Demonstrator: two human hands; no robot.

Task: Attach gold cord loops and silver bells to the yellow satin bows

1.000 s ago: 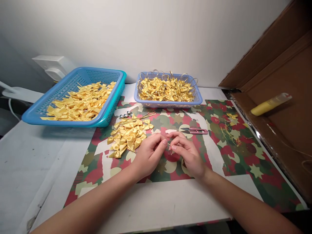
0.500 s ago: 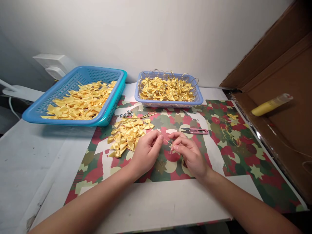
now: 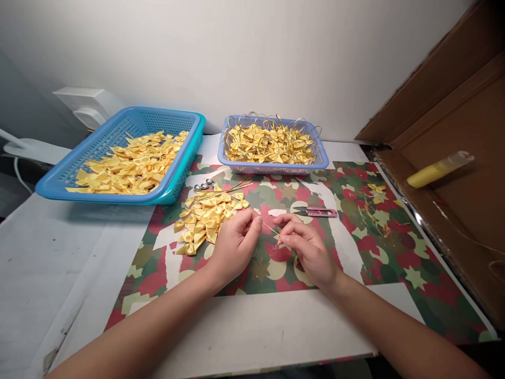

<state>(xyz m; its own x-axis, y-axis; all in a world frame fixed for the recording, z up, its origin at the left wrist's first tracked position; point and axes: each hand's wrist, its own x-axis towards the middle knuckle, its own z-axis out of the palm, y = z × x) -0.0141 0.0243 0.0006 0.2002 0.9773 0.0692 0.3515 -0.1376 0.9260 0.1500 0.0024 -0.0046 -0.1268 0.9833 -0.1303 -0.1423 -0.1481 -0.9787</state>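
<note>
My left hand (image 3: 235, 243) and my right hand (image 3: 306, 248) rest close together on a patterned mat (image 3: 355, 247). Both pinch a thin gold thread (image 3: 271, 228) stretched between their fingertips. A loose pile of yellow satin bows (image 3: 207, 217) lies just left of my left hand, with gold thread strands (image 3: 229, 188) and small silver beads (image 3: 204, 186) behind it. Pink thread snips (image 3: 315, 212) lie just beyond my right hand.
A large blue basket (image 3: 181, 158) of yellow bows stands at the back left. A smaller lilac basket (image 3: 272, 167) of bows with gold loops sits at the back centre. On the right, an open cardboard box (image 3: 453, 210) holds a yellow tube (image 3: 437, 169). Thread scraps (image 3: 371, 213) litter the mat's right side.
My hands have drawn slightly apart, so a short length of gold thread now shows between them. Nothing else has moved.
</note>
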